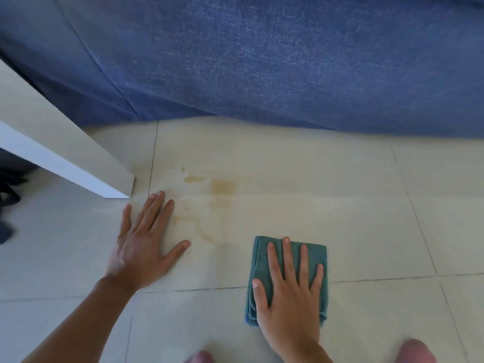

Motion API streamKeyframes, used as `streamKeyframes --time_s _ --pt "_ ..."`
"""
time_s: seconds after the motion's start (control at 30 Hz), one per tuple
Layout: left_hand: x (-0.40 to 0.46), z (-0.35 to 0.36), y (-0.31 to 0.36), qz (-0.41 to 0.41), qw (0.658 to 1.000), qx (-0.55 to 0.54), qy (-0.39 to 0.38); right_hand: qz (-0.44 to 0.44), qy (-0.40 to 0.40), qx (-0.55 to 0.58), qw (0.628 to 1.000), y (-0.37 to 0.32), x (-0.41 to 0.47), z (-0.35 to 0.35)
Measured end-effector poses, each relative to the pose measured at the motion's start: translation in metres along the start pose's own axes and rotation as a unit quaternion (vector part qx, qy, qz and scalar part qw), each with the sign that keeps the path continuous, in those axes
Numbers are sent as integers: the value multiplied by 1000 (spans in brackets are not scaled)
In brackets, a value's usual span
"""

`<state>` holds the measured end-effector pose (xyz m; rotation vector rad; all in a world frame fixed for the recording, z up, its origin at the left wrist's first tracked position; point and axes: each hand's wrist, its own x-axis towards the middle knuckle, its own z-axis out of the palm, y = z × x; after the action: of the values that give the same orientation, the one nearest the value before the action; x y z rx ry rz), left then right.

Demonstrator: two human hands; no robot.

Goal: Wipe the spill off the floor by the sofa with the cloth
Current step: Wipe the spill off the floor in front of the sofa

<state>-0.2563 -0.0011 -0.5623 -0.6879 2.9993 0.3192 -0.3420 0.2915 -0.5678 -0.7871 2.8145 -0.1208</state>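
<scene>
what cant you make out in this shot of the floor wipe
Head view only:
- Floor under the folded teal cloth: hidden by the cloth and the right hand.
- Pale brownish spill: faint, its edges unclear near the left hand.
- Blue fabric sofa: cut off by the top edge.
- Dark items at left: cropped, unidentifiable.

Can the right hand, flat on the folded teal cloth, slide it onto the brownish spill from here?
Probably yes. The right hand presses the folded teal cloth flat on bare tile beside the brownish spill. Nothing lies between them; the left hand rests at the spill's far edge.
</scene>
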Motion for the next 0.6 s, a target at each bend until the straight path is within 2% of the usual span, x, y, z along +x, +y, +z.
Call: streamKeyframes --time_s 0.07,0.2,0.5,0.6 --pt "-1 0 0 0 1000 3 -2 -22 1 -2 1000 -6 -17 4" --pt "0 1 -1 -3 1000 7 1 -7 -2 6 1000 -39 -14 7" --pt "-2 1 1 -2 1000 -14 0 -42 -13 39 998 -88 55 -1" --pt "-9 1 -2 -35 998 -50 30 -72 -17 78 994 -89 77 -9"
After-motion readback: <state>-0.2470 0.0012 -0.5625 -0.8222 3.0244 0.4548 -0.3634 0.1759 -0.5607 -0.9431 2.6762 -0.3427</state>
